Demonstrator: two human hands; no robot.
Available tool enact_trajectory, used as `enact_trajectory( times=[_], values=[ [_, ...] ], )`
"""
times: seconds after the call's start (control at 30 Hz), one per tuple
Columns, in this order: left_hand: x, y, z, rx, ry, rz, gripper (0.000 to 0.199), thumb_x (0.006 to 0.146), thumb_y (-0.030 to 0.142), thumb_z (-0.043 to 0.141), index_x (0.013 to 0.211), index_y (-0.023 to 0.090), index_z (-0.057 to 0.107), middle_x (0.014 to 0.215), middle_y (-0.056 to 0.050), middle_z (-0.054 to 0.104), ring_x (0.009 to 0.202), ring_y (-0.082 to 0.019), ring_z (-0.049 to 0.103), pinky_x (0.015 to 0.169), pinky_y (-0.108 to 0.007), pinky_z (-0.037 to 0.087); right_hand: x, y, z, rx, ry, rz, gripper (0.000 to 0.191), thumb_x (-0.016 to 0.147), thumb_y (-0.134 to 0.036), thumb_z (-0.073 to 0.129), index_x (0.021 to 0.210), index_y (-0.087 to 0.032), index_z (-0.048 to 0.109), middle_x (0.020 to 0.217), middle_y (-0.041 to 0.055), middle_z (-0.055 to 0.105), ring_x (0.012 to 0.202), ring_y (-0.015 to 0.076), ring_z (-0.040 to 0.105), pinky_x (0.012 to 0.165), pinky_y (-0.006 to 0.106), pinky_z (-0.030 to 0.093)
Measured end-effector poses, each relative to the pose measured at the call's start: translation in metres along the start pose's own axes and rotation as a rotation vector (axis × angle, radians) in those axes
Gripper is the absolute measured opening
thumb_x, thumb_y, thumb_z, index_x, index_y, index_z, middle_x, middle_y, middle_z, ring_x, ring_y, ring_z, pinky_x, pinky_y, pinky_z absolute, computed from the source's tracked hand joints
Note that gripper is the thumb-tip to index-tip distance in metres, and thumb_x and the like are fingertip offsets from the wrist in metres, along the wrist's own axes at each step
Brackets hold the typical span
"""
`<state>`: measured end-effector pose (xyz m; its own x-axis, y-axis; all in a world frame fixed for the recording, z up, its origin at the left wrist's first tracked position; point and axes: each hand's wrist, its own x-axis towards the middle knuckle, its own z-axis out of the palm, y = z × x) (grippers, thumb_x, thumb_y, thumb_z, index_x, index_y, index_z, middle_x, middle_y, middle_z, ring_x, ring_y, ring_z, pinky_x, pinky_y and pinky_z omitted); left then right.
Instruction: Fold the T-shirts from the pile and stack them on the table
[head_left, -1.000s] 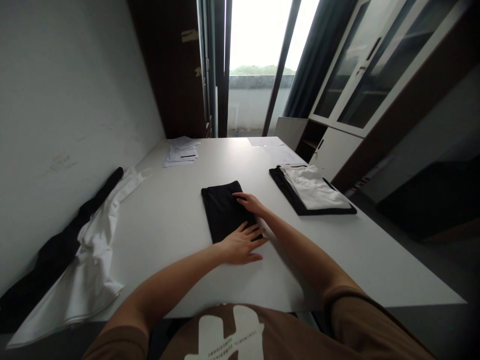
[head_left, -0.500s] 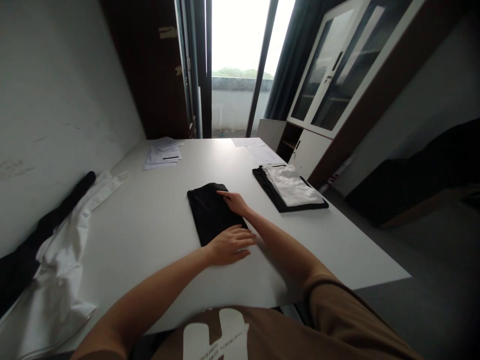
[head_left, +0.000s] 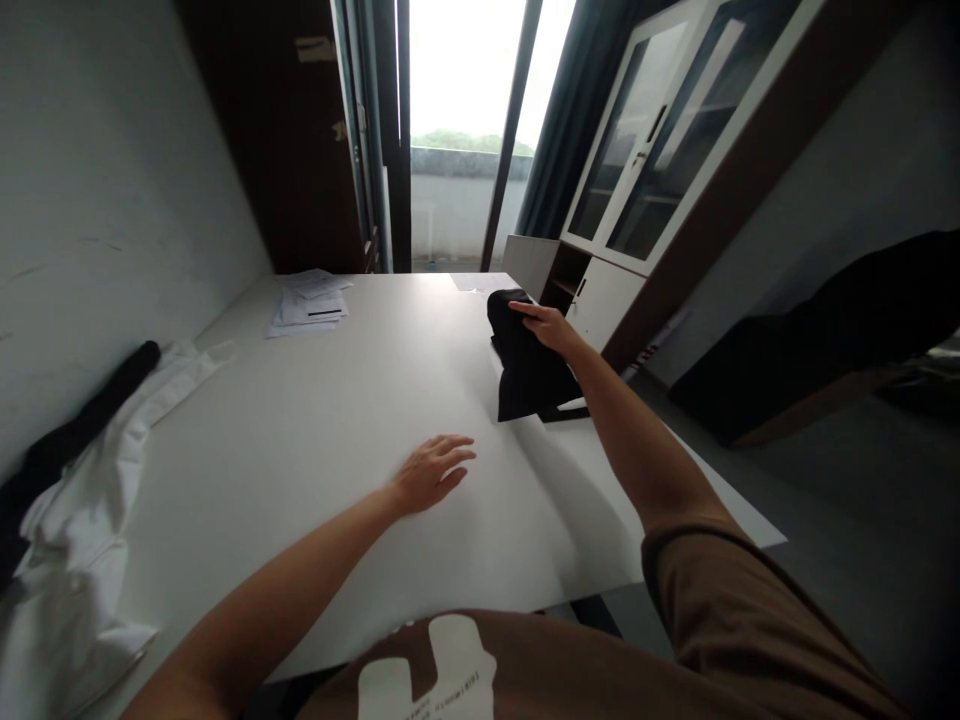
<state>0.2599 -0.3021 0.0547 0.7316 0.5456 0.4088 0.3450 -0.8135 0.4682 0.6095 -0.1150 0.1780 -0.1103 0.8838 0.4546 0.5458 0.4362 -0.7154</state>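
Observation:
My right hand [head_left: 549, 325] grips a folded black garment [head_left: 529, 375] near its far edge, fingers on top and the thumb out of sight. The black cloth hangs over the folded pile at the table's right side and covers most of it. Of that pile, only a strip of black cloth [head_left: 561, 413] and a bit of white show below. My left hand [head_left: 433, 474] is over the middle of the white table [head_left: 300, 420], fingers spread and holding nothing.
At the left edge, by the wall, white clothing [head_left: 82, 520] and a black garment [head_left: 82, 412] lie in a loose heap. Paper sheets [head_left: 309, 303] rest at the far left corner. Beyond the table's right side stands a cabinet with glass doors [head_left: 645, 130].
My right hand has lifted the folded black garment from the table's middle and carried it right, over the pile. My left hand has come off it and shifted slightly left.

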Motion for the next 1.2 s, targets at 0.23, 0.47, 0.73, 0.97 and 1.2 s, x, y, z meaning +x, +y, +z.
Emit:
enact_trajectory(
  times=[0.23, 0.47, 0.73, 0.97, 1.2],
  values=[
    [-0.001, -0.004, 0.004, 0.011, -0.014, -0.036, 0.033, 0.108, 0.036, 0.044, 0.13, 0.026, 0.064, 0.149, -0.008, 0.056, 0.136, -0.024, 0.052, 0.116, -0.046, 0.045, 0.031, -0.004, -0.072, 0.098, 0.081, 0.101, 0.045, 0.088, -0.024, 0.074, 0.132, -0.015, 0.07, 0.12, 0.0092, 0.075, 0.111, 0.0254, 0.071, 0.106, 0.049, 0.053],
    [-0.005, -0.007, 0.006, 0.003, -0.03, -0.091, 0.032, 0.108, 0.037, 0.044, 0.13, 0.028, 0.065, 0.154, -0.007, 0.052, 0.138, -0.025, 0.051, 0.117, -0.047, 0.044, 0.023, 0.007, -0.087, 0.156, 0.015, 0.202, 0.053, 0.088, -0.021, 0.072, 0.14, -0.017, 0.066, 0.113, 0.0082, 0.077, 0.1, 0.0232, 0.073, 0.102, 0.044, 0.057],
    [-0.003, -0.005, 0.007, 0.023, -0.059, -0.125, 0.033, 0.108, 0.038, 0.043, 0.131, 0.027, 0.065, 0.155, -0.008, 0.051, 0.138, -0.025, 0.052, 0.118, -0.048, 0.044, -0.013, 0.109, -0.12, -0.408, -0.008, 0.468, 0.052, 0.082, -0.035, 0.078, 0.13, -0.017, 0.071, 0.121, 0.0143, 0.073, 0.104, 0.0271, 0.071, 0.095, 0.041, 0.057],
    [-0.003, -0.006, 0.008, 0.066, -0.092, -0.131, 0.033, 0.108, 0.038, 0.045, 0.13, 0.026, 0.065, 0.155, -0.008, 0.05, 0.136, -0.026, 0.053, 0.117, -0.048, 0.043, -0.048, 0.15, -0.073, -0.771, -0.066, 0.539, 0.052, 0.095, -0.043, 0.058, 0.137, -0.012, 0.066, 0.145, 0.0227, 0.057, 0.138, 0.0334, 0.052, 0.118, 0.045, 0.038],
    [-0.005, -0.013, 0.014, 0.088, -0.096, -0.106, 0.032, 0.107, 0.038, 0.046, 0.13, 0.027, 0.065, 0.155, -0.008, 0.05, 0.136, -0.025, 0.053, 0.117, -0.047, 0.043, -0.066, 0.143, -0.005, -0.896, -0.233, 0.451, 0.057, 0.105, -0.052, 0.035, 0.157, -0.031, 0.044, 0.166, 0.0109, 0.035, 0.151, 0.033, 0.031, 0.121, 0.057, 0.027]
  ],
)
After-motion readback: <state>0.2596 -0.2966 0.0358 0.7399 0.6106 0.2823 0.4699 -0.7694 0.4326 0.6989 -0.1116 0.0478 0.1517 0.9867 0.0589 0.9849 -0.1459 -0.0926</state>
